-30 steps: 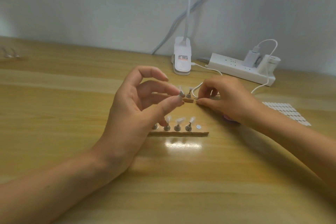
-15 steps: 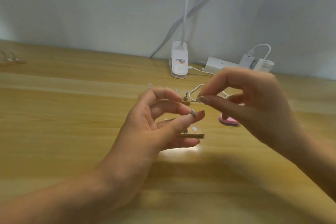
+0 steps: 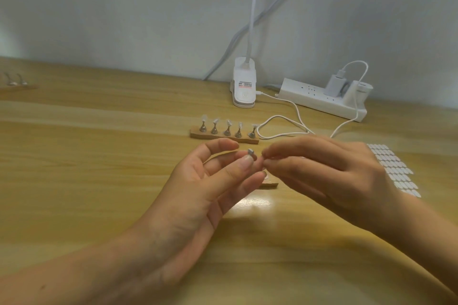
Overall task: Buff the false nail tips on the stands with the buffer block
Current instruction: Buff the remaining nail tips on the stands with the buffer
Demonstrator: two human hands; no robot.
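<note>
My left hand (image 3: 210, 181) is raised over the table and pinches a small metal stand (image 3: 250, 151) between thumb and fingertips. My right hand (image 3: 322, 171) meets it from the right. Its thumb and index finger pinch at the clear nail tip on that stand, and the tip itself is barely visible. A far wooden strip (image 3: 224, 136) carries several metal stands with nail tips (image 3: 227, 127). A near wooden strip (image 3: 271, 184) is mostly hidden behind my hands. No buffer block shows in the head view.
A sheet of white adhesive tabs (image 3: 394, 171) lies on the right. At the back stand a white lamp clamp (image 3: 244, 89) and a power strip (image 3: 319, 101), with a white cable (image 3: 280, 129) looping beside the far strip. Small stands (image 3: 14, 82) sit far left.
My right hand left the far strip, rose and closed in on my left hand's stand. My left hand lowered slightly with the stand. The pink block seen earlier is now hidden.
</note>
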